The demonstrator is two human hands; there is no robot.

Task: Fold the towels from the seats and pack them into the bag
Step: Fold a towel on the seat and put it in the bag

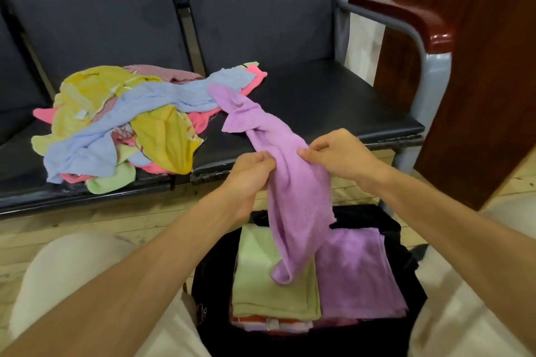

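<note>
A crumpled purple towel [293, 191] stretches from the black seat [333, 107] down over the open black bag [400, 235]. My left hand [249, 174] grips its left edge and my right hand [336, 153] pinches its right edge, both just in front of the seat. A heap of unfolded towels [121, 122] in yellow, blue, pink and green lies on the seats to the left. In the bag lie a folded green towel [261, 284] and a folded purple towel [359, 275] side by side on other folded ones.
A dark red armrest [406, 17] on a grey metal frame [432, 90] stands at the right end of the seats. A brown wooden panel [478, 66] rises beyond it. My knees [66, 275] flank the bag on the wooden floor [101, 220].
</note>
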